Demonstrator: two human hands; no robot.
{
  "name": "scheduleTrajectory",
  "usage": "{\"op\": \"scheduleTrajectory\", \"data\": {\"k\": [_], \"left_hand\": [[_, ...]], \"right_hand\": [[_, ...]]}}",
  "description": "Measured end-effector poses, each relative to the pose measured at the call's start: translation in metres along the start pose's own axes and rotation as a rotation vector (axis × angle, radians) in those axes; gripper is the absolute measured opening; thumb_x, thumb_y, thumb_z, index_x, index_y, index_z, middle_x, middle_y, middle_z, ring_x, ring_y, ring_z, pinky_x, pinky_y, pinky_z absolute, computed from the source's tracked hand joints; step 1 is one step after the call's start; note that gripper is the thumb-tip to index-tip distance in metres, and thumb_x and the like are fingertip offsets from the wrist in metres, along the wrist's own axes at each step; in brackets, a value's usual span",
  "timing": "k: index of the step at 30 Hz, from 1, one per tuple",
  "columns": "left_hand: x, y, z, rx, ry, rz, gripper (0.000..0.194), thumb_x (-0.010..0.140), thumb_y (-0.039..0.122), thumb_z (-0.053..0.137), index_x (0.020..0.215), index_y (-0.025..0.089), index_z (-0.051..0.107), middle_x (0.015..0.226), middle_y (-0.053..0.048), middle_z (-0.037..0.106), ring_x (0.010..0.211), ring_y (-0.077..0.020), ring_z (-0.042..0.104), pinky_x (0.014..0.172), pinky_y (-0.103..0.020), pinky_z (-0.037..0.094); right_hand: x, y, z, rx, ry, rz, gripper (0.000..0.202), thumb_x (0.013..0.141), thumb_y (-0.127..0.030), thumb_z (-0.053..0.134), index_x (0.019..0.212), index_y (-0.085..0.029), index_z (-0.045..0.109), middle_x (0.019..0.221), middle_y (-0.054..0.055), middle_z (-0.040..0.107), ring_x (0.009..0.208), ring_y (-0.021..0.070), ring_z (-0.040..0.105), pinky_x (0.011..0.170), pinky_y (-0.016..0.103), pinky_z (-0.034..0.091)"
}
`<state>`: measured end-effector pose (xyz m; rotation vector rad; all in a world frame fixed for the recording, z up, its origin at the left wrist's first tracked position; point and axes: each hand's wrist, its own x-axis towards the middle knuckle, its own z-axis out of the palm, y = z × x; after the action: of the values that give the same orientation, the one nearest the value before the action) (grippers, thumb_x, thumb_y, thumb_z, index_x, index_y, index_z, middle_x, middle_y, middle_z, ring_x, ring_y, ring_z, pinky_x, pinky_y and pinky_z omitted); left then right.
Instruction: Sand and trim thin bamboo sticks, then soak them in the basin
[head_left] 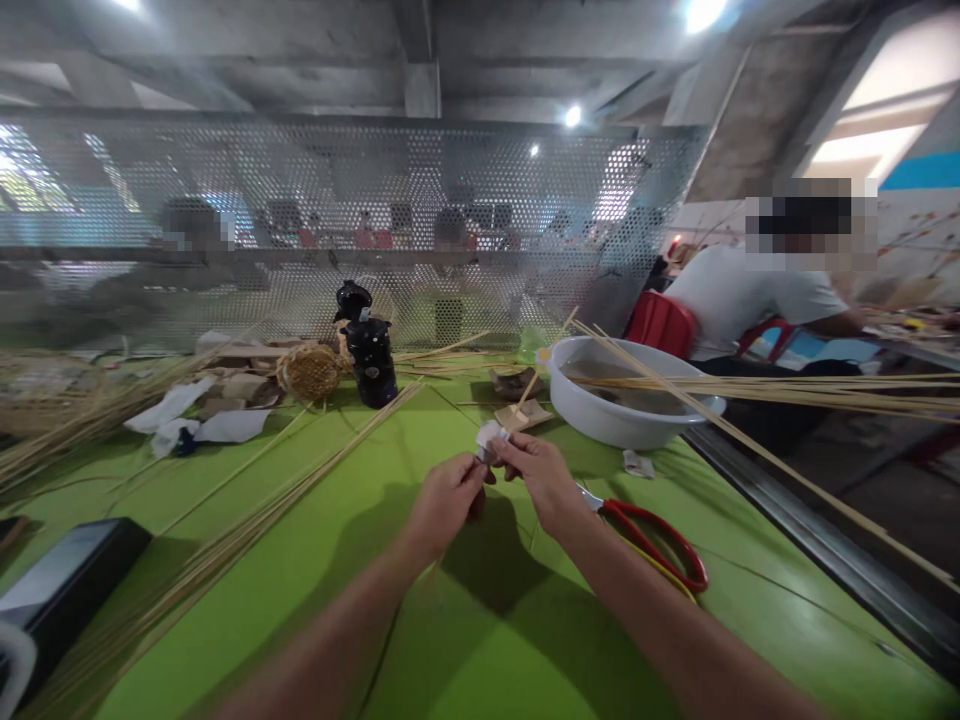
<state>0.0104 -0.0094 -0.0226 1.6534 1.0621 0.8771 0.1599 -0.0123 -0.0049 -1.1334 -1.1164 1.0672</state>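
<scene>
Bare green tabletop (pixel 570 660) opens between the forearms and leftward from the bare hands (pixel 448 495), up to a slanting bundle of thin tan strips (pixel 304 484). On the right, metal scissors with red loop handles (pixel 652 535) lie just beside the forearm, narrowing passage. Farther right, a round white plastic basin (pixel 604 415) blocks the way, strips jutting past its rim. Flat brown scraps (pixel 534 416) lie just ahead; a black cylindrical bottle (pixel 373 365) stands forward-left, before a grey perforated metal screen (pixel 300 170).

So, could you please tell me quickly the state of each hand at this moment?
Left hand: closed, holding a small white piece near its lower edge.
Right hand: closed, holding the same piece at its right side.
</scene>
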Motion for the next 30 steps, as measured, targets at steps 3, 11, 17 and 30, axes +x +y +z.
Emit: {"op": "scheduleTrajectory", "data": {"k": [3,11,17,30], "left_hand": [[0.0,0.001,0.001,-0.072,-0.007,-0.04,0.026,0.087,0.039,0.047,0.075,0.017,0.055,0.048,0.003,0.053,0.041,-0.0104,0.047,0.044,-0.021,0.035],[-0.003,0.01,0.004,-0.151,-0.019,-0.083,0.026,0.087,0.039,0.049,0.073,0.018,0.053,0.049,0.0,0.058,0.041,-0.0121,0.052,0.045,-0.022,0.04],[-0.004,0.009,0.005,-0.098,-0.031,-0.081,0.025,0.088,0.035,0.047,0.071,0.018,0.052,0.048,0.001,0.057,0.04,-0.0114,0.051,0.043,-0.021,0.04],[-0.002,0.003,0.002,-0.093,-0.01,-0.053,0.028,0.089,0.039,0.048,0.073,0.017,0.054,0.049,0.002,0.058,0.041,-0.0104,0.052,0.043,-0.02,0.04]], "right_hand": [[-0.004,-0.001,0.004,-0.02,-0.023,0.027,0.032,0.065,-0.047,0.07,0.059,-0.017,0.062,0.056,-0.002,0.052,0.054,0.0109,0.037,0.054,0.027,0.029],[-0.001,0.003,0.004,-0.095,0.038,0.024,0.029,0.063,-0.045,0.067,0.057,-0.017,0.062,0.053,-0.003,0.048,0.053,0.0115,0.037,0.054,0.027,0.028],[0.003,0.007,-0.001,-0.084,0.102,0.001,0.03,0.066,-0.047,0.067,0.061,-0.017,0.063,0.058,-0.001,0.055,0.053,0.0113,0.038,0.053,0.027,0.029],[0.002,0.011,0.001,-0.126,0.043,-0.002,0.03,0.07,-0.045,0.063,0.065,-0.016,0.063,0.06,-0.001,0.055,0.054,0.0116,0.04,0.055,0.026,0.031]]}}
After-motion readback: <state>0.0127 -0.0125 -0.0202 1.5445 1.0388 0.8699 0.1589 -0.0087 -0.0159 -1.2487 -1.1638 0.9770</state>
